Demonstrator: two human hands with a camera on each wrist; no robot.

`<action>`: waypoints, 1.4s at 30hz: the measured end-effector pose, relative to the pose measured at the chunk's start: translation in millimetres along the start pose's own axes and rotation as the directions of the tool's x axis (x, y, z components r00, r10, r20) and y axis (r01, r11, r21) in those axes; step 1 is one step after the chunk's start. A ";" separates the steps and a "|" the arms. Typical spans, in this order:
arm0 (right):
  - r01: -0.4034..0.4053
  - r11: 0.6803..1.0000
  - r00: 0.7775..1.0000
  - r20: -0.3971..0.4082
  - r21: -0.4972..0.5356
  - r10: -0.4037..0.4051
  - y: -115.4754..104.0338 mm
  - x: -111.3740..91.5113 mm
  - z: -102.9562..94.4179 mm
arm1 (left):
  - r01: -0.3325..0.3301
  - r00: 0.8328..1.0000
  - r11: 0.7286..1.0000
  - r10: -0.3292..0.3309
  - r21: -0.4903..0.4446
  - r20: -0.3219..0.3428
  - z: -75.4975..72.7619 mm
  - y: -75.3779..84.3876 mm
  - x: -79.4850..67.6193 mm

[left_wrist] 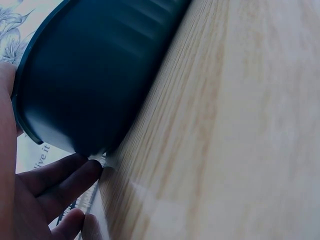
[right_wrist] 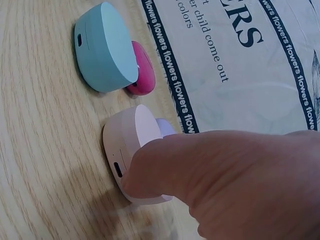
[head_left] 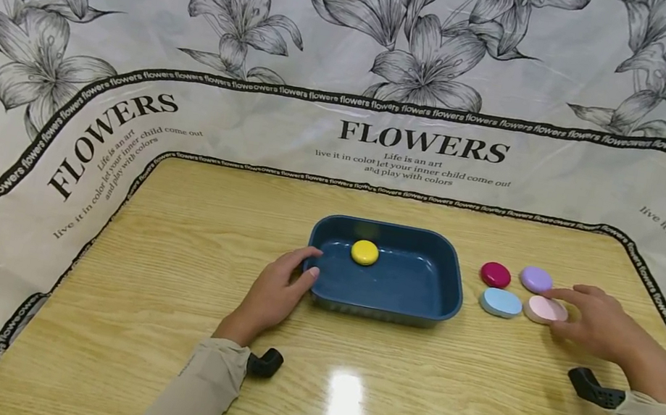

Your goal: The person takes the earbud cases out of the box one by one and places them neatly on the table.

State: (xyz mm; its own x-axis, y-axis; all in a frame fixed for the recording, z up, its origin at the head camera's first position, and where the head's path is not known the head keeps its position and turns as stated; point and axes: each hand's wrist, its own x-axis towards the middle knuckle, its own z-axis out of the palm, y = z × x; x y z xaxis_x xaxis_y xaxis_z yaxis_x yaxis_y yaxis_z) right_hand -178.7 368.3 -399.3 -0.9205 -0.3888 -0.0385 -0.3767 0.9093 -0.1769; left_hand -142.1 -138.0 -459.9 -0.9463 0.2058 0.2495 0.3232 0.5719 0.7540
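At its left end, my left hand (head_left: pixel 274 293) holds the dark blue basin (head_left: pixel 381 312), thumb and forefinger at the rim. The left wrist view shows other fingers (left_wrist: pixel 70 187) low beside the basin's outer wall. Inside it, toward the back, lies a round yellow case (head_left: pixel 364 252). On the right, my right hand (head_left: pixel 600 326) grips a pale pink earbud charging case (head_left: pixel 543 310) between thumb and forefinger. A charging slot shows on its side in the right wrist view, the thumb (right_wrist: pixel 145 172) pressed close by; the forefinger is hidden there.
Left of the pink case stands a light blue earbud case (head_left: pixel 500 303). Behind them sit a round crimson case (head_left: pixel 496 274) and a lilac case (head_left: pixel 536 279). A flower-printed cloth (head_left: pixel 254 124) borders the wooden table (head_left: pixel 154 324) at the back and sides.
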 end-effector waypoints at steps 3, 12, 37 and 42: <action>-0.001 1.000 1.000 0.012 0.004 0.001 0.6 -1.0 -0.3 | 0.006 1.000 1.000 -0.006 -0.001 0.005 0.1 0.3 -0.2; 0.021 1.000 0.994 -0.103 -0.018 -0.022 -23.5 3.8 -19.8 | 0.007 1.000 1.000 -0.007 -0.008 0.000 0.1 -0.2 0.2; 0.124 0.984 0.992 -0.031 0.124 -0.121 -134.5 104.8 -44.2 | 0.014 1.000 1.000 -0.014 -0.002 0.000 -2.2 2.1 3.1; 0.167 0.979 0.985 0.016 0.120 -0.170 -156.4 124.0 -33.8 | 0.019 1.000 1.000 -0.019 -0.002 0.001 -2.5 2.8 1.4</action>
State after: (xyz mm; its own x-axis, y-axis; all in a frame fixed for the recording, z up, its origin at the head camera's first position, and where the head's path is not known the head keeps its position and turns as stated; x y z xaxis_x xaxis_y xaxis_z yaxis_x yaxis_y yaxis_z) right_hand -237.5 182.9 -343.1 -0.8412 -0.5402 -0.0235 -0.5100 0.8070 -0.2977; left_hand -142.5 -138.1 -455.9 -0.9523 0.1957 0.2342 0.3049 0.5741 0.7599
